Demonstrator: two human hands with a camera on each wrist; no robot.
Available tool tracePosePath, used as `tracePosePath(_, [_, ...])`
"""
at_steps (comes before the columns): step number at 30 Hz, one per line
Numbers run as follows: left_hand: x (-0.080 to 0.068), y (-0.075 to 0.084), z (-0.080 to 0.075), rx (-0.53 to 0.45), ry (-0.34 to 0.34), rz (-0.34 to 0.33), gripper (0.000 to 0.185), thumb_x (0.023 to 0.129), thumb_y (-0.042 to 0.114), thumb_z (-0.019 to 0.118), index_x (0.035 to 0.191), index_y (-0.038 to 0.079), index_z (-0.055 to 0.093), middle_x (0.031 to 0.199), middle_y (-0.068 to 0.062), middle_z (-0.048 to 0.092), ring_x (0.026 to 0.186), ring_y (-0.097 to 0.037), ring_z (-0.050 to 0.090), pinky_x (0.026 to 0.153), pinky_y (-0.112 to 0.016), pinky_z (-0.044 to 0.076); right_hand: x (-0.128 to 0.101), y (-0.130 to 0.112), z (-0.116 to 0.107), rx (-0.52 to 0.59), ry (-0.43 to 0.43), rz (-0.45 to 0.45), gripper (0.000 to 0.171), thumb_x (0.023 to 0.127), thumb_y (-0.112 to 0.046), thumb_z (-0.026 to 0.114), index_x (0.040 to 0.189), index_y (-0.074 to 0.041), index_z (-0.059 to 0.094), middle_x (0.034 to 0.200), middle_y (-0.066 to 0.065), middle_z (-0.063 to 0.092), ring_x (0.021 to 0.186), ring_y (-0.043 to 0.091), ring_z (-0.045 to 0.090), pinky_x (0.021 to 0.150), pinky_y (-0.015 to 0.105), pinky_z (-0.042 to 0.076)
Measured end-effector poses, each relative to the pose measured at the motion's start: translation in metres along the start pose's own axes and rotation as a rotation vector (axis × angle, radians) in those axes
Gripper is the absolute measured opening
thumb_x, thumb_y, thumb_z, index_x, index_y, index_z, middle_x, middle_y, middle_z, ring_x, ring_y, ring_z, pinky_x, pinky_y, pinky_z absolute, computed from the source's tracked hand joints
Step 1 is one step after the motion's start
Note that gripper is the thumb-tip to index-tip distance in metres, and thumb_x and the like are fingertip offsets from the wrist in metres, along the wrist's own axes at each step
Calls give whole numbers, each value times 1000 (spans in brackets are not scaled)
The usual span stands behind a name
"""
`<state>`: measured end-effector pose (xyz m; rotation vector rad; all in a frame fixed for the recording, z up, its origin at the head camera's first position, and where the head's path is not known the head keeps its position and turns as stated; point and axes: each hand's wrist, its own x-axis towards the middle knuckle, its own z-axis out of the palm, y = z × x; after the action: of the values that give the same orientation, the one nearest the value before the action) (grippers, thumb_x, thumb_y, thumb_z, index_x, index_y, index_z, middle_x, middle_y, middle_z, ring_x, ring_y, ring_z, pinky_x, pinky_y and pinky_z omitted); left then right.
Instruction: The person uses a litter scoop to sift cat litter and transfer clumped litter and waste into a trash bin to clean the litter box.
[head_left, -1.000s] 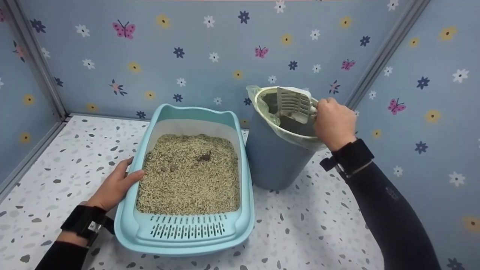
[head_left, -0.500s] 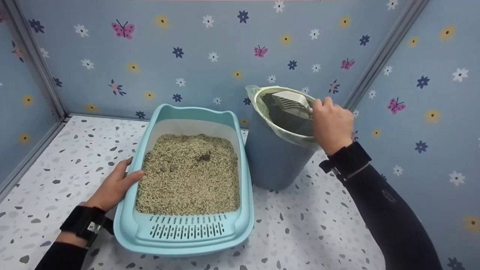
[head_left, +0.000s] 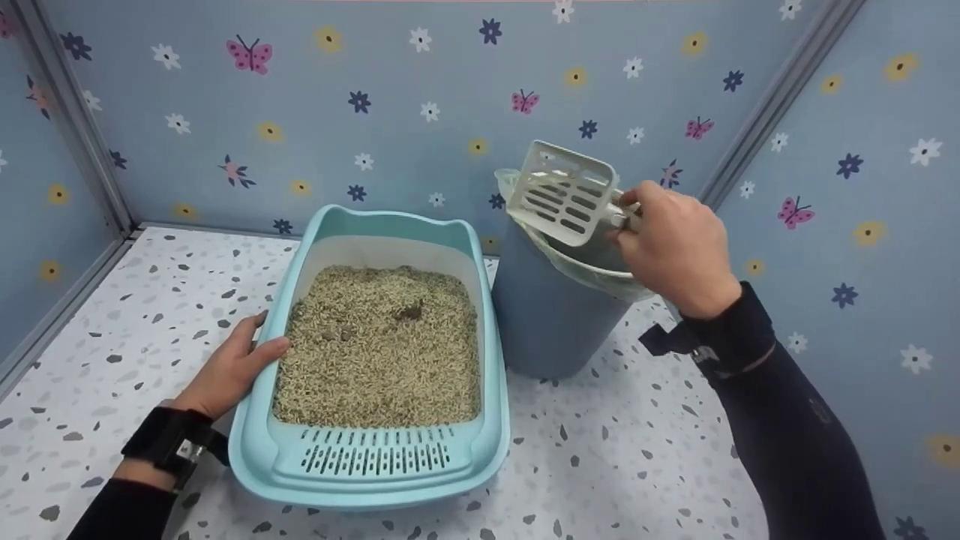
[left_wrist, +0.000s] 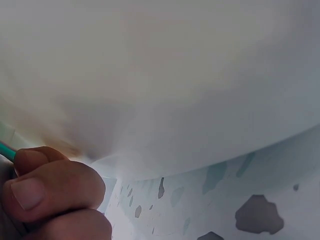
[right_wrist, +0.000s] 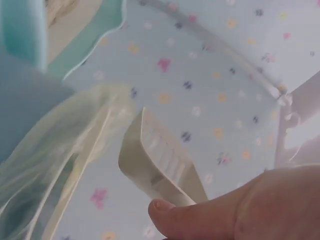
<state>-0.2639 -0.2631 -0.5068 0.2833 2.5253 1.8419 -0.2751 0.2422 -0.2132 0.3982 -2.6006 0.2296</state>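
Note:
My right hand [head_left: 679,244] grips the short handle of a pale slotted litter scoop [head_left: 564,193], held over the mouth of a blue-grey bin [head_left: 559,322]. No clump shows on the scoop's slotted face. On the left, a light blue litter box [head_left: 491,375] holds beige pellet litter [head_left: 375,367]. A dark clump [head_left: 409,311] and smaller greyish clumps [head_left: 337,334] lie on the litter. My left hand [head_left: 231,367] holds the box's left rim, thumb over the top. In the left wrist view its curled fingers [left_wrist: 60,192] are under the rim beside the white wall.
A pale green bag liner [head_left: 592,276] is folded over the bin's rim. The bin stands close beside the box's right side. Flower-patterned panels [head_left: 420,75] rise behind and at both sides of the speckled white surface [head_left: 600,450].
The scoop has risen from inside the bin's mouth and turned, so its slotted face now shows above the rim. My left hand and the litter box have stayed put.

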Motion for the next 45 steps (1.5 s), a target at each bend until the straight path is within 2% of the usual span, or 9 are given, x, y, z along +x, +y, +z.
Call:
tracePosePath(7, [0, -2, 1, 8, 2, 3, 78, 118, 33, 52, 174, -5, 14, 144, -33, 54, 112, -27, 69, 90, -27, 61, 0, -53, 20, -88, -138, -161, 27, 98, -18, 85, 119, -6, 74, 105, 13, 80, 78, 32, 71, 65, 52, 61])
tracePosePath(13, [1, -2, 3, -29, -9, 4, 77, 119, 32, 52, 175, -4, 13, 146, -36, 55, 111, -27, 71, 90, -30, 62, 4, -84, 54, -216, -198, -377, 7, 97, -10, 75, 95, -6, 70, 81, 11, 71, 70, 35, 70, 57, 57, 59])
tracePosePath(17, [2, -2, 5, -53, -19, 5, 77, 119, 31, 53, 175, -3, 13, 148, -38, 55, 113, -33, 73, 90, -31, 64, 7, -101, 85, -367, -210, -494, 9, 97, -4, 69, 89, -7, 67, 73, 8, 66, 61, 29, 64, 51, 50, 56])
tracePosePath(21, [3, -2, 8, -66, -18, 10, 77, 118, 31, 53, 175, -2, 14, 152, -39, 52, 119, -41, 71, 92, -31, 63, 15, -116, 117, -571, -254, -562, 24, 101, -6, 67, 79, -13, 63, 69, 2, 61, 60, 21, 56, 57, 42, 57])
tracePosePath(24, [4, -1, 9, -73, -16, 14, 77, 117, 30, 54, 175, -3, 15, 154, -39, 50, 122, -44, 70, 93, -31, 63, 22, -123, 138, -736, -309, -588, 41, 105, -3, 61, 68, -18, 49, 65, -3, 48, 59, 17, 43, 59, 37, 46])
tracePosePath(28, [5, 0, 9, -73, -20, 16, 77, 117, 29, 55, 174, -4, 16, 152, -39, 51, 120, -43, 70, 92, -32, 64, 30, -129, 156, -902, -399, -605, 51, 109, -1, 54, 68, -21, 31, 66, -4, 29, 62, 15, 24, 58, 36, 22])
tracePosePath(36, [7, 2, 6, -70, -20, 17, 77, 117, 31, 56, 174, -3, 16, 151, -39, 52, 117, -41, 72, 90, -34, 65, 52, -153, 168, -1060, -517, -534, 48, 110, -1, 48, 76, -21, 19, 69, -3, 15, 63, 16, 9, 58, 35, 11])
tracePosePath(39, [6, 2, 6, -64, -33, 17, 78, 117, 31, 55, 175, -2, 14, 153, -39, 51, 120, -43, 71, 92, -34, 65, 61, -163, 170, -1124, -626, -499, 47, 115, -11, 45, 73, -22, 25, 63, -4, 21, 53, 13, 17, 49, 31, 18])
tracePosePath(45, [0, 0, 2, -59, -8, 3, 76, 118, 31, 55, 175, -1, 16, 150, -38, 54, 119, -44, 71, 90, -33, 65, 77, -185, 178, -1198, -736, -485, 48, 119, -33, 43, 81, -18, 67, 61, -1, 54, 50, 17, 47, 50, 31, 38])
